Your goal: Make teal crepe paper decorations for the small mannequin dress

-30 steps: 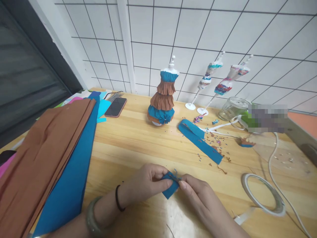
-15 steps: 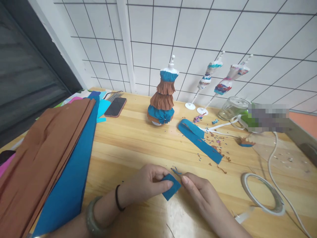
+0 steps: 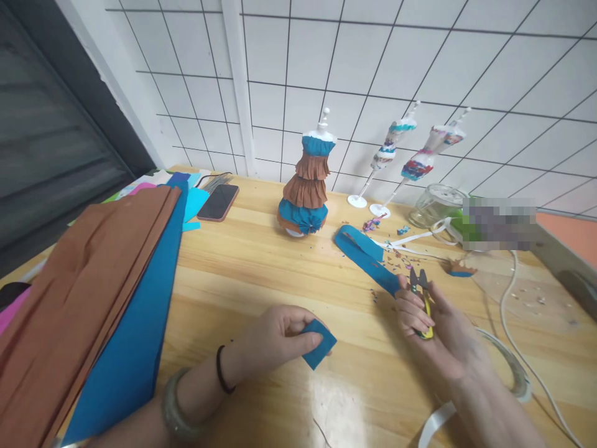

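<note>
Between the thumb and fingers of my left hand [image 3: 286, 339] is a small folded square of blue crepe paper [image 3: 321, 348], held above the table. My right hand [image 3: 433, 336] is turned palm up to the right, with its fingers wrapped around yellow-handled thread snips [image 3: 425, 308]. The snips' dark blades point away from me and stand apart. Just behind my right hand lies a folded blue paper strip [image 3: 368, 261]. A mini dress form [image 3: 321, 134] in a tiered brown and blue paper dress stands at the back.
Brown crepe paper [image 3: 93, 274] over blue sheets covers the left side, near a phone [image 3: 219, 202]. Two thin dress forms [image 3: 431, 152], a glass jar [image 3: 436, 204] and paper scraps are at back right. A tape roll [image 3: 517, 367] and white cable [image 3: 506, 298] lie right.
My right hand has moved away from the blue square to the right and back, and the snips now show in it. My left hand stays nearly in place with the square.
</note>
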The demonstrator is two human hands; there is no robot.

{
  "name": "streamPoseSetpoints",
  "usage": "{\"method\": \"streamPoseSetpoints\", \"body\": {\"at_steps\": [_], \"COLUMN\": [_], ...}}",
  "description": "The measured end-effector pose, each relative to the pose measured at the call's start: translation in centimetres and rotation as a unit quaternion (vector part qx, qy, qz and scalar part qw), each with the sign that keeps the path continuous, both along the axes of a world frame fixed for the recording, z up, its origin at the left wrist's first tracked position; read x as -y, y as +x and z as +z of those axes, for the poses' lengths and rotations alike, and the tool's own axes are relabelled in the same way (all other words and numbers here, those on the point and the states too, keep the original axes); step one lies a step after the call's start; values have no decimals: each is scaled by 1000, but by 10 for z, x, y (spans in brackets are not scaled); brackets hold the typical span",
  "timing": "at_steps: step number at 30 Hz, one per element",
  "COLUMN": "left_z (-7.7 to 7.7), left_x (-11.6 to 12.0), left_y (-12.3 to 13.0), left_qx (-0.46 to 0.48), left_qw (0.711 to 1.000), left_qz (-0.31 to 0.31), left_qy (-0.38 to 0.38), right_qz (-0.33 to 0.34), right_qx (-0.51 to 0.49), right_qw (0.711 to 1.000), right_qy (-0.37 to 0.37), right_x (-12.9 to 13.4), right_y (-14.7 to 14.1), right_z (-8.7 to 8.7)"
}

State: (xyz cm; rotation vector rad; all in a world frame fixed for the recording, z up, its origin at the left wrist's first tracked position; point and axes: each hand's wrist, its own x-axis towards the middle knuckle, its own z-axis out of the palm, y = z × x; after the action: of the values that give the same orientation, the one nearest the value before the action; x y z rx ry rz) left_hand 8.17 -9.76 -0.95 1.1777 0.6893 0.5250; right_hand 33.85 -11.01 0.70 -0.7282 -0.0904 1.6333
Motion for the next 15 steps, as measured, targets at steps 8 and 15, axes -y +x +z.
{"method": "streamPoseSetpoints", "body": {"at_steps": [8,15], "left_z": [2,3], "left_x": [-2,-4], "left_y": [1,0], "left_qx": [0,-7], "left_qw": [999,999], "left_qz": [32,39], "left_qy": [-13,-7], "right_qz": [116,298], "right_qx": [122,229], "right_qw": [985,927], "right_qy": [-26,-23], "right_x": [7,25], "right_y": [-19,-55], "right_z": [-3,-4]}}
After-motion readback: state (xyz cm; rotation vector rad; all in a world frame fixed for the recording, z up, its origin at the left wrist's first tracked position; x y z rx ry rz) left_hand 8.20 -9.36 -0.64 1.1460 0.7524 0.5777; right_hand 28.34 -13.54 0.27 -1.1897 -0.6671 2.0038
